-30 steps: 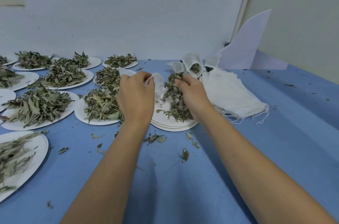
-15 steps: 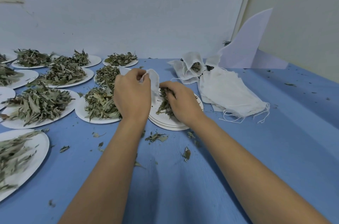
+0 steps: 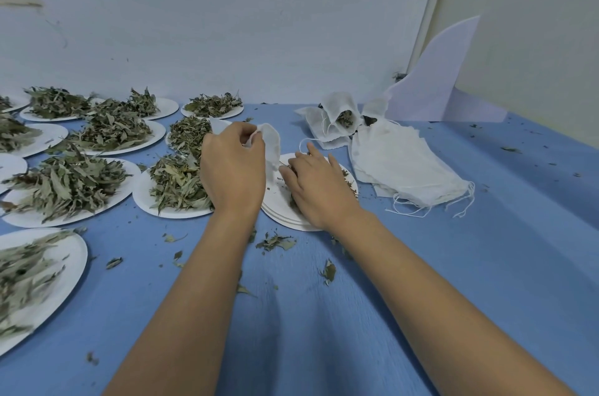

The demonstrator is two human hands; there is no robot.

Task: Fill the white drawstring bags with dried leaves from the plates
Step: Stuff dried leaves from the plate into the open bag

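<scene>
Leaf scraps point(image 3: 275, 241) lie on the table point(image 3: 324, 340), just in front of the plate stack point(image 3: 275, 204). The likely fault from here is more spill of the same kind. Dry leaves are light and brittle, so a handful moved from plate to bag would probably shed over the rim.

The left hand point(image 3: 231, 168) pinches the mouth of a bag point(image 3: 271, 144) between thumb and fingertips, above the left edge of the stack. The cloth is limp. If the pinch slackens, the mouth may fold shut and the leaves would land outside it.

The right hand point(image 3: 319, 183) lies palm down on the stack, over the few leaves point(image 3: 349, 180) left there. It hides its own grip, so it cannot be told whether the fingers have closed on any leaves. A loose string point(image 3: 300, 146) loops just beyond its fingertips and could snag them.

Nothing stands between the right hand and the bag mouth. A full plate point(image 3: 175, 183) sits just left of the left hand, where a stray wrist could scatter it. More plates point(image 3: 107, 133) lie behind it.

Right of the stack is a heap of empty bags point(image 3: 402, 162). Behind that, filled bags point(image 3: 340, 116) stand open and could tip. A white board point(image 3: 434, 81) leans at the wall.
</scene>
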